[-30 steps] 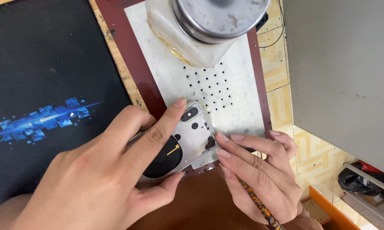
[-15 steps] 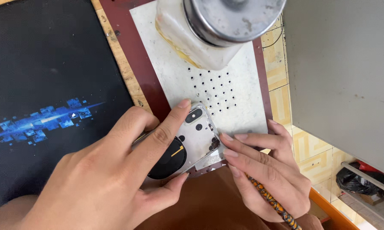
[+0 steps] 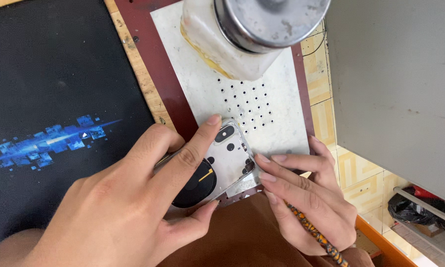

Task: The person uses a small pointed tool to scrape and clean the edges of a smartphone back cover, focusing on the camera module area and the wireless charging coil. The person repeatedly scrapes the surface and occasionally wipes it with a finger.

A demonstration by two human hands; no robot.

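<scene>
Silver phone back housing [image 3: 227, 160], with a round black coil near its lower end and dark camera holes at its upper end, is seen in the head view at the centre of the frame, lying tilted on the lower edge of a pale metal plate with small holes [image 3: 252, 99]. The plate is bordered by a dark red mat [image 3: 148, 54].

The housing is pinned by the left hand [image 3: 128, 207], which fills the lower left: the index finger is stretched along its upper edge, the thumb is pressed against its lower edge, and the fingers are thus clamped on it. The right hand [image 3: 306, 198], at lower right, is held with fingers together, the tips touching the housing's right edge; a slim orange-and-black patterned tool [image 3: 316, 235] is gripped in it.

A cloudy plastic bottle with a metal cap [image 3: 247, 29] is seen at the top centre, on the plate. A black mat with a blue pattern [image 3: 49, 113] is spread across the left.
</scene>
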